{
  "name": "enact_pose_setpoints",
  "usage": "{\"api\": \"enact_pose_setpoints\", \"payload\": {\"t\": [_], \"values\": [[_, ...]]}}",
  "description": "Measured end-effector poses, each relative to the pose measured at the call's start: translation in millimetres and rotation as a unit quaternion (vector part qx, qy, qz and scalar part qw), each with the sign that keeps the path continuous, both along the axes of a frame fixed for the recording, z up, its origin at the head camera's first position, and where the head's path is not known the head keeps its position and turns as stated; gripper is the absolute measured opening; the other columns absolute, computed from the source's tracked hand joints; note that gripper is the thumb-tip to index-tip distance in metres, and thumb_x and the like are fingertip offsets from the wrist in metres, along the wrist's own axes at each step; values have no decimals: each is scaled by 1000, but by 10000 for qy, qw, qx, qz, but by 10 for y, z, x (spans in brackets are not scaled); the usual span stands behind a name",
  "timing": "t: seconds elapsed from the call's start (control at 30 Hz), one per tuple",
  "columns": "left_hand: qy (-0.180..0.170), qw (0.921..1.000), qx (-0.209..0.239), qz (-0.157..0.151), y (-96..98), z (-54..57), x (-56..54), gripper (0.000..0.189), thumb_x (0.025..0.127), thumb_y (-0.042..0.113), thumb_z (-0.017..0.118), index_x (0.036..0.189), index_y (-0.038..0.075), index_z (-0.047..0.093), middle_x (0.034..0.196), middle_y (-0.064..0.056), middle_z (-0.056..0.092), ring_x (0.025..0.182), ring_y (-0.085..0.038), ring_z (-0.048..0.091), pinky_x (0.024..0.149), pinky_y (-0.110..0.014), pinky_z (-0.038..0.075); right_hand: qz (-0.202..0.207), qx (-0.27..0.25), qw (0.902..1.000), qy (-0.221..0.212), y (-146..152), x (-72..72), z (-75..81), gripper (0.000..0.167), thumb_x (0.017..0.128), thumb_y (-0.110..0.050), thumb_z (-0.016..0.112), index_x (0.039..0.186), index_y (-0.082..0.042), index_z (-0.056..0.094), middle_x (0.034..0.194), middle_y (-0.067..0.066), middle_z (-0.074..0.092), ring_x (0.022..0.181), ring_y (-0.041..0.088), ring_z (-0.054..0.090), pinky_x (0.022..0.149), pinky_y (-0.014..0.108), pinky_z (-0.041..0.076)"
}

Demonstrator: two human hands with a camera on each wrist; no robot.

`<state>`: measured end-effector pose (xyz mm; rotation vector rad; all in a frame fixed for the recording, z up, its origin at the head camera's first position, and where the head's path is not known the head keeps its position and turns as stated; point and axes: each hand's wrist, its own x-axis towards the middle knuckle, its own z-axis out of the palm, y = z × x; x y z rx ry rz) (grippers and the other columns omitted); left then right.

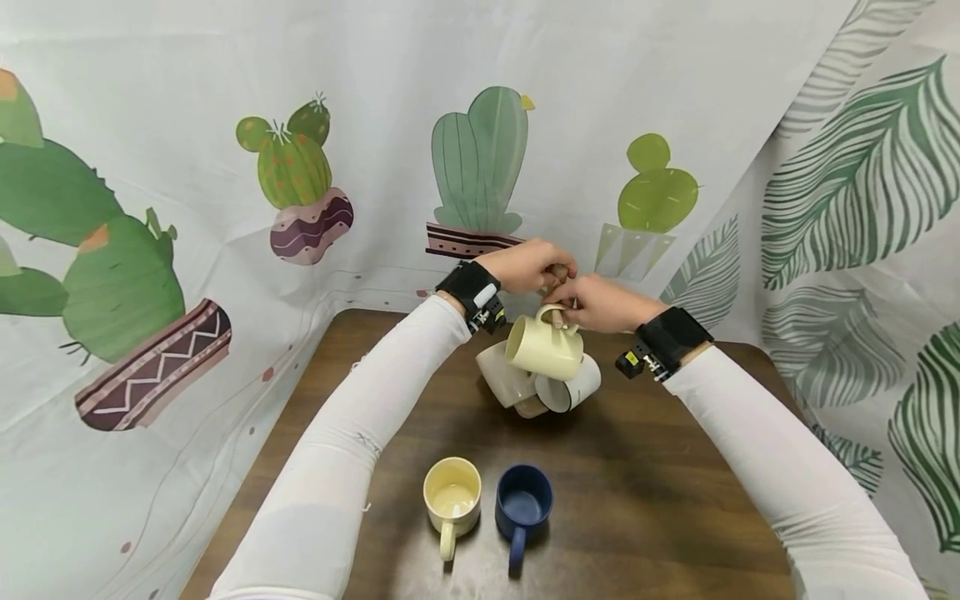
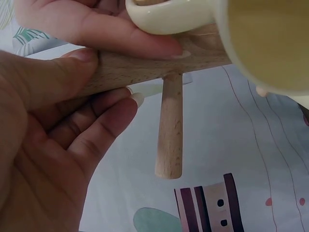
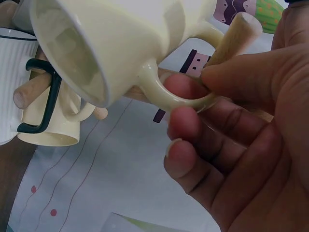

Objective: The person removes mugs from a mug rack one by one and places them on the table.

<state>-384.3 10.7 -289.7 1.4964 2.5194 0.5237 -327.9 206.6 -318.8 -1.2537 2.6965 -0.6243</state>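
My left hand (image 1: 528, 265) grips the wooden post (image 2: 116, 70) of a mug tree near its top, fingers and thumb around it. A bare peg (image 2: 170, 130) sticks out beside these fingers. With my right hand (image 1: 603, 302) I pinch the handle of a pale yellow mug (image 1: 546, 350), tilted on its side high on the tree. A wooden peg (image 3: 236, 38) runs by the handle loop at my right thumb. Lower on the tree hang a white mug (image 3: 14, 87) with a dark green handle and a cream mug (image 1: 498, 375).
Nearer me on the brown table (image 1: 637, 517), a yellow mug (image 1: 453, 492) and a dark blue mug (image 1: 525, 500) stand upright side by side, handles toward me. The tree's base (image 1: 531, 408) shows below the hanging mugs. A cactus-print cloth (image 1: 382, 100) hangs behind the table.
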Motion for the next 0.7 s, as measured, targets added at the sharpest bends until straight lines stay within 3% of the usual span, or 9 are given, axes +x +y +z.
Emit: {"api": "enact_pose_setpoints", "payload": {"t": [0.2,0.53,0.7], "values": [[-6,10000,4,-7,5,18,11,33,102,-8,50,121,7,71,87,-3,62,82,-15,57,79,-28,48,-23,39,10000,22,-10,6,7,24,101,-2,63,121,-6,75,122,13,74,100,21,70,80,35,51],[-145,9999,44,25,-6,33,22,33,101,-10,50,122,6,71,96,-6,67,88,-16,62,83,-29,52,15,-11,10000,76,20,41,13,24,100,-3,65,120,-8,76,119,9,75,91,18,65,77,33,49],[-122,9999,43,15,-5,33,19,30,102,-8,52,121,6,71,91,-6,65,85,-17,60,81,-29,51,-10,110,9997,235,16,85,56,27,98,1,64,119,-11,76,113,6,76,88,18,63,77,34,48]]}}
